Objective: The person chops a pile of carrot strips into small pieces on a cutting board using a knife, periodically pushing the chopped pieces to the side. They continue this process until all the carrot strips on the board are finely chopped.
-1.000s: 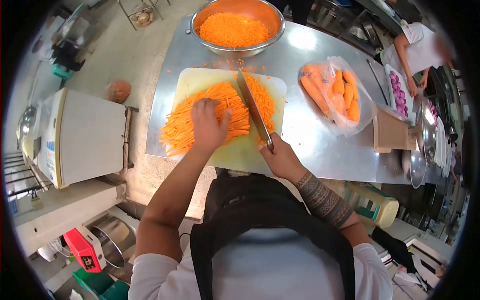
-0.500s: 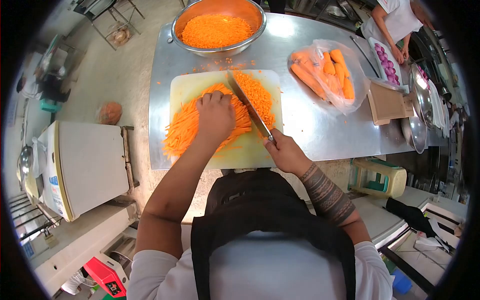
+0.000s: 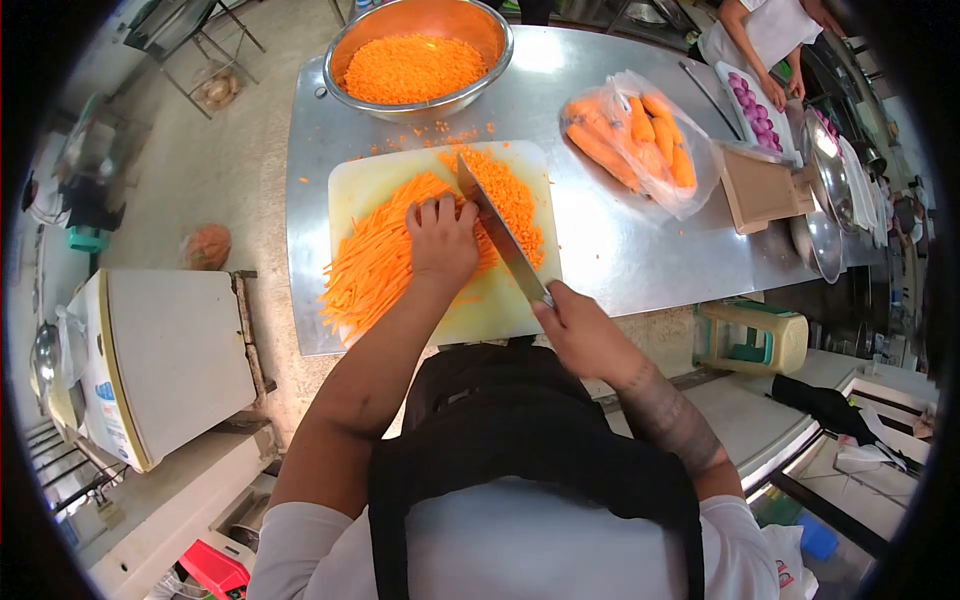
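Observation:
My left hand (image 3: pixel 443 240) presses down on the right end of a pile of orange carrot strips (image 3: pixel 378 245), its fingers curled on them. In my right hand (image 3: pixel 583 335) is the handle of a long knife (image 3: pixel 503 232), its blade slanting up and left between the strips and a heap of diced carrot (image 3: pixel 508 198). Strips and dice lie on a pale cutting board (image 3: pixel 490 318). Part of the strips is hidden under my left hand.
A steel bowl (image 3: pixel 500 75) of diced carrot stands behind the board. To the right are a plastic bag of whole carrots (image 3: pixel 640 130), a brown tray (image 3: pixel 765 190) and a white tray of purple onions (image 3: pixel 755 110). Another person's arms (image 3: pixel 750 45) reach over the onions.
The whole view has shifted slightly. My left hand has moved a little right relative to the board, closer to the blade, and the knife has turned slightly.

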